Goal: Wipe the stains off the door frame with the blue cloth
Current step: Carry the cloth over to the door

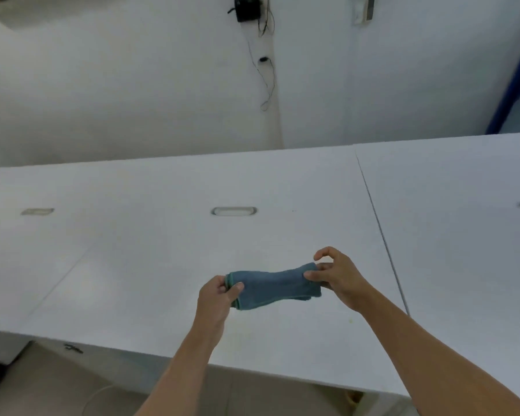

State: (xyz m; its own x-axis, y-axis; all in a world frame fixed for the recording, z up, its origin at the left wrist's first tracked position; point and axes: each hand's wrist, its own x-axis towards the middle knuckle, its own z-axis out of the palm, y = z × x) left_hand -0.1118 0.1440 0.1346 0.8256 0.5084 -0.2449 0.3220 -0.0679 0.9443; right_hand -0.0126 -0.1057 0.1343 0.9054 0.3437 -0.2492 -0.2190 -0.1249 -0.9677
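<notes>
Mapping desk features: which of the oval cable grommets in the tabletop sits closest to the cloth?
The middle grommet, straight beyond the blue cloth; the other two lie far left and at the right edge.

We hold the cloth [272,288] over the table [162,250], between our 2 hands: left hand [219,298] at its left end, right hand [339,277] at its right. Behind the table stands a wall [132,85], a box [247,9] mounted high on it.

Folded blue cloth [272,288] btwn left hand [215,298] & right hand [339,279], above white table [162,250].
</notes>
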